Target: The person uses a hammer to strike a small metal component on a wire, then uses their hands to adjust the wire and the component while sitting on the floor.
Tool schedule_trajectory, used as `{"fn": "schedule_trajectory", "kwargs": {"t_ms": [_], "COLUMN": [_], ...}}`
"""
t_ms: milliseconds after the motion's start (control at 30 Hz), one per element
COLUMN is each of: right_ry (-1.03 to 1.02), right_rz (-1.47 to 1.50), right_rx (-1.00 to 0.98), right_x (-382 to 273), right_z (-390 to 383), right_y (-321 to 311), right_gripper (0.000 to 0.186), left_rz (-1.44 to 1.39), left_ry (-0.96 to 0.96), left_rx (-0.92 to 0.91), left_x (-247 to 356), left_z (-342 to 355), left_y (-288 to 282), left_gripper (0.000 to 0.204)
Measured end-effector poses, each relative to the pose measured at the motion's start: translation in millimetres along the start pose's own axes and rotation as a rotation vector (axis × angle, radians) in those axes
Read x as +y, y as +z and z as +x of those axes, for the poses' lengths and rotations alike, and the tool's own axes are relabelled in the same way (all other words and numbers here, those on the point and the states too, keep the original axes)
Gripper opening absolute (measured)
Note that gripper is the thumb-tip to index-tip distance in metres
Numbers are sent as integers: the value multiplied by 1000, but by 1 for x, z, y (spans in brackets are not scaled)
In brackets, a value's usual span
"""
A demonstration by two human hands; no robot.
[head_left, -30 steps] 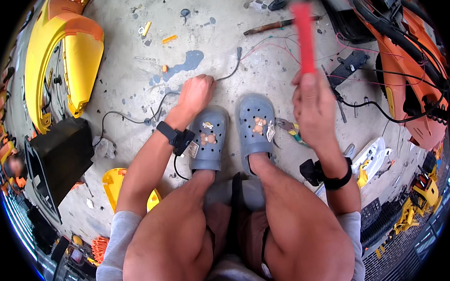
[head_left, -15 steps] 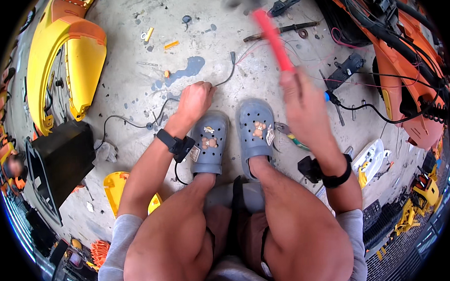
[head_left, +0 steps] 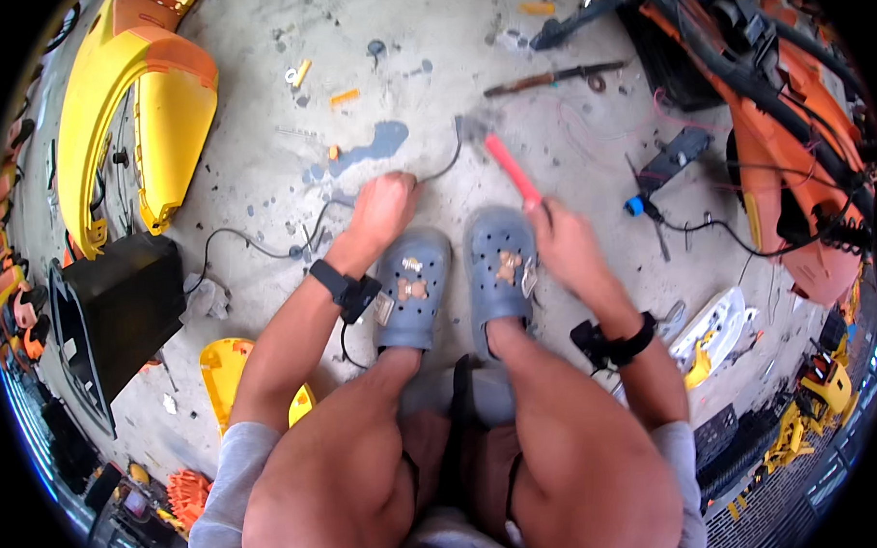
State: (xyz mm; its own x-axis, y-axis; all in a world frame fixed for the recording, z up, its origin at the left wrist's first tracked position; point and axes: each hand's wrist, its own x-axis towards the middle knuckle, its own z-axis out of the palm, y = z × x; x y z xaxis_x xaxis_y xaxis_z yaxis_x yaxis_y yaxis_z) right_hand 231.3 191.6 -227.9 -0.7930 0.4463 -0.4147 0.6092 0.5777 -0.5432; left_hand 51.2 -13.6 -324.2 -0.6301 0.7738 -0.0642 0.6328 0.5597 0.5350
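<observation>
Seemingly head-heavy and stiff, a red-handled hammer (head_left: 512,170) was gripped near its handle's end, the sensible hold, by the right hand (head_left: 565,236). Its blurred head hung near the tip of a probably flexible cable (head_left: 447,167), pinched in the left hand's (head_left: 383,210) curled fingers. Floor (head_left: 249,116) stretched ahead; clogs (head_left: 401,319) bounded the near side.

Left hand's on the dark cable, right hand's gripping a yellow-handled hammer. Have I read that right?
Not quite: the hammer is red-handled, not yellow-handled, as the head view shows. The left hand is on the dark cable and the right hand grips the hammer.
</observation>
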Motion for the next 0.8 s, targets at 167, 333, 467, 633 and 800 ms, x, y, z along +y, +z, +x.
{"fn": "schedule_trajectory", "kwargs": {"t_ms": [167,333,467,633,800], "right_ry": [-91,-32,-15,-76,-10], "right_rz": [318,34,47,383,11], "right_rx": [149,105,-81,171,92], "right_x": [-64,-2,-13,-66,-10], "right_z": [-10,7,3,-9,4], "right_y": [-52,12,7,-44,14], "right_gripper": [36,36,36,35,36], "left_rz": [-14,1,19,9,11], "left_ry": [-59,-29,-20,-63,-28], "left_rx": [-37,-73,-54,-74,-81], "left_x": [4,10,4,7,12], "left_z": [-10,-5,-14,-9,-4], "left_y": [4,7,10,5,8], "left_gripper": [19,19,19,20,21]}}
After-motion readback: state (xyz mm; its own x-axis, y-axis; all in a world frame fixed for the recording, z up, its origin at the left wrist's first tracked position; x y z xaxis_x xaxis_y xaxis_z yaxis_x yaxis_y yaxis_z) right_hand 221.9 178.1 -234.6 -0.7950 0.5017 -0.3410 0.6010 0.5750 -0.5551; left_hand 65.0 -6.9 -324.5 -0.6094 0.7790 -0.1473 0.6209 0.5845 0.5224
